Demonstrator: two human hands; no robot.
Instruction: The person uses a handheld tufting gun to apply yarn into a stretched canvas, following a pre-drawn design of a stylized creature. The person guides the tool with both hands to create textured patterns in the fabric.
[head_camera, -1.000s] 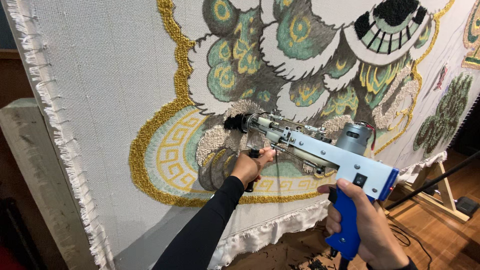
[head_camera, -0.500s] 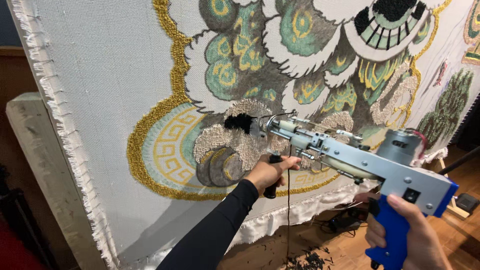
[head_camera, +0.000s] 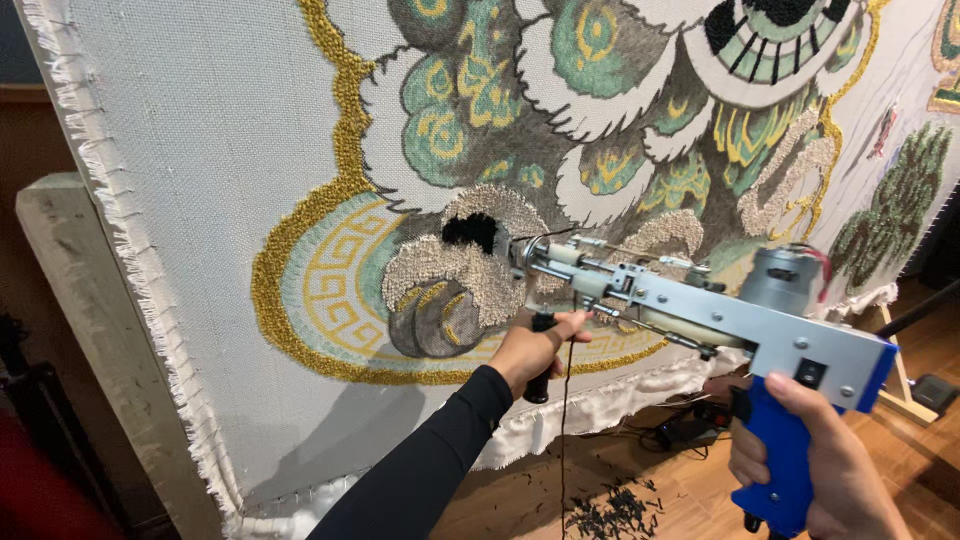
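Note:
I hold a tufting gun (head_camera: 720, 315) with a metal body and a blue grip. My right hand (head_camera: 815, 465) is wrapped around the blue rear grip. My left hand (head_camera: 535, 345), in a black sleeve, grips the black front handle under the barrel. The gun's needle tip touches a small black tufted patch (head_camera: 470, 232) on a stretched white cloth (head_camera: 200, 200). The cloth carries a tufted design in gold, green, beige and grey. A dark yarn strand (head_camera: 563, 430) hangs down from the gun.
A pale wooden frame post (head_camera: 80, 300) stands left of the cloth. Dark yarn clippings (head_camera: 610, 510) lie on the wooden floor below. Cables and a dark box (head_camera: 690, 425) rest on the floor under the cloth's lower edge. A wooden stand foot (head_camera: 900, 395) is at right.
The view has shifted, so gun and hands sit further right and lower in frame. The needle stays at the black patch. Both hands keep their grip.

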